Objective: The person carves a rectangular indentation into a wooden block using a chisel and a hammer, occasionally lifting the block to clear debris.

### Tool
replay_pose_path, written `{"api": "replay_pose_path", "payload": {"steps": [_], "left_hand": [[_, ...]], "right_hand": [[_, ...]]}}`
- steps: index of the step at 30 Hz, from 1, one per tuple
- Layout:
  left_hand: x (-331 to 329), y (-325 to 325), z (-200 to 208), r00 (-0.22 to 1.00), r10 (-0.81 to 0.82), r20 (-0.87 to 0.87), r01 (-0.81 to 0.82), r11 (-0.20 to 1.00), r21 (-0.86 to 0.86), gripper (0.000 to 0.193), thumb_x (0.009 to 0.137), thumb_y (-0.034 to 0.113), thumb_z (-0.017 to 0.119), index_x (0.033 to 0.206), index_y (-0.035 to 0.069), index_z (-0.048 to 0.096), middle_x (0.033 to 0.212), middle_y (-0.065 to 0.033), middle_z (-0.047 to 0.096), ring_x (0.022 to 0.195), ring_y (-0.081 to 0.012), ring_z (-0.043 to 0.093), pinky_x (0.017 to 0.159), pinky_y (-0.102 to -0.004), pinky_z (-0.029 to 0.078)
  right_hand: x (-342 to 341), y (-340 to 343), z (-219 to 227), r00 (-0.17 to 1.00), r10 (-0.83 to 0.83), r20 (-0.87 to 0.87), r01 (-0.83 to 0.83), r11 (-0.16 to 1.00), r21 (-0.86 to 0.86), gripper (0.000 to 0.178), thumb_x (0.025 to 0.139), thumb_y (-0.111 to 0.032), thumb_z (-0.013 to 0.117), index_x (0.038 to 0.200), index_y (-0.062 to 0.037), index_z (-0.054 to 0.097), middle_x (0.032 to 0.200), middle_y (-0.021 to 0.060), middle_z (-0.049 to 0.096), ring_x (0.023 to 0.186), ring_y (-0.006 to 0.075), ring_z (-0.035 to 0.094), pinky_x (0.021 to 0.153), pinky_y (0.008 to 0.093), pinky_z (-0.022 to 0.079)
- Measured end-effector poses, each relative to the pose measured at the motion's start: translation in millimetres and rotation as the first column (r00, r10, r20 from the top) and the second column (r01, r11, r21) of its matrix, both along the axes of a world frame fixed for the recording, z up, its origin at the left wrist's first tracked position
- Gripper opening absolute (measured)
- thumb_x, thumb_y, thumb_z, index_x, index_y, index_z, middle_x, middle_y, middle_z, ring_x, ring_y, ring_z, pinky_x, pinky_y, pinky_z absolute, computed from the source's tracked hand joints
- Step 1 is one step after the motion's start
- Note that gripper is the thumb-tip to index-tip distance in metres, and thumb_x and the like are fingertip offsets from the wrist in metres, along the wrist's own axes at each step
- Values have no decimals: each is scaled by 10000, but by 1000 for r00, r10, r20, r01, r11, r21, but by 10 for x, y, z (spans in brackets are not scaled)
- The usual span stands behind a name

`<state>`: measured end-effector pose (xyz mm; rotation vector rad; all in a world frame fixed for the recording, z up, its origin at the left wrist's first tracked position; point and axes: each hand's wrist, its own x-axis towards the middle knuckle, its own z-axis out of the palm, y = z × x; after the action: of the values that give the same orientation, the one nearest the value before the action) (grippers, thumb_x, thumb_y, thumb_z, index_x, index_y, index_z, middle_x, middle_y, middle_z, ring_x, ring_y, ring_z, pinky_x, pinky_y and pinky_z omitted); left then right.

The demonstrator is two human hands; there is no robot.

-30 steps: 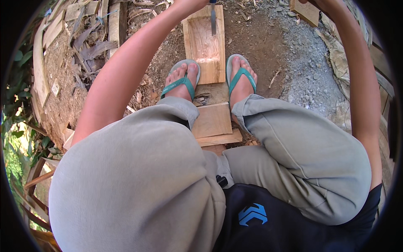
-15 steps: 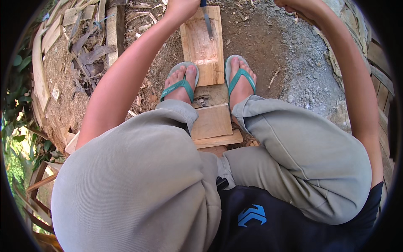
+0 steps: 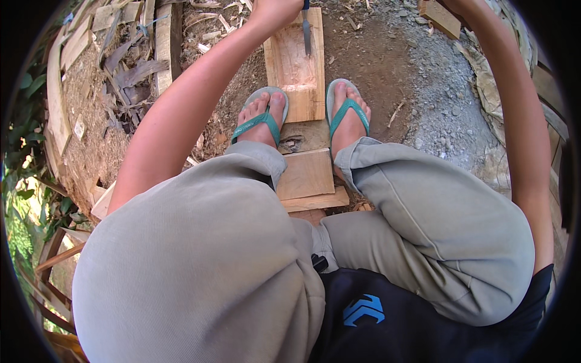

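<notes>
My left hand (image 3: 275, 11) is at the top edge, closed around the blue handle of a chisel (image 3: 307, 39). The chisel's metal blade points down into the hollow of a carved wooden piece (image 3: 311, 106), whose surface is pale and rough from cutting. At the upper right, my right hand (image 3: 463, 6) is partly cut off by the frame. A squared wooden block (image 3: 440, 19) hangs beside it and appears to be in its grip, though the fingers are out of sight. The two hands are well apart.
My feet in green-strapped sandals (image 3: 260, 124) flank the carved piece's near end. A flat board (image 3: 305, 174) lies nearer, between my legs. Wood scraps (image 3: 130, 72) and shavings cover the left ground; grey gravel (image 3: 442, 103) lies to the right.
The wooden block has come into view beside my right hand, which has moved up and to the right. My left hand and the chisel have shifted slightly right, the blade now more upright.
</notes>
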<state>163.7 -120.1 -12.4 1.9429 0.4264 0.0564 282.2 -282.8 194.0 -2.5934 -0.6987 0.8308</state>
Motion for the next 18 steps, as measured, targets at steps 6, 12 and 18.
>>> {"api": "replay_pose_path", "payload": {"steps": [6,12,18], "left_hand": [[-273,-20,-102,964,259,53,-248,956,-159,231,965,190,705,1024,-33,698,771,-44,701,687,-90,609,624,-299,490],[-363,-102,-58,942,292,165,-216,905,-368,182,990,94,675,1118,-36,671,907,-33,711,782,-62,623,679,-255,508],[-330,-112,25,950,235,203,-150,920,-362,159,987,67,670,1113,-28,648,889,-21,690,790,-61,622,690,-249,509]], "right_hand": [[4,-28,6,999,-16,-43,15,999,-35,363,1056,-279,584,1386,-155,674,700,-34,538,552,69,455,513,262,412],[-112,-107,159,998,26,-60,-18,992,128,385,1060,-264,574,1431,-178,634,706,-37,529,548,60,479,468,250,417],[-179,-92,313,999,28,-44,-22,991,135,380,1066,-257,565,1433,-187,633,710,-41,537,555,52,479,458,242,414]]}}
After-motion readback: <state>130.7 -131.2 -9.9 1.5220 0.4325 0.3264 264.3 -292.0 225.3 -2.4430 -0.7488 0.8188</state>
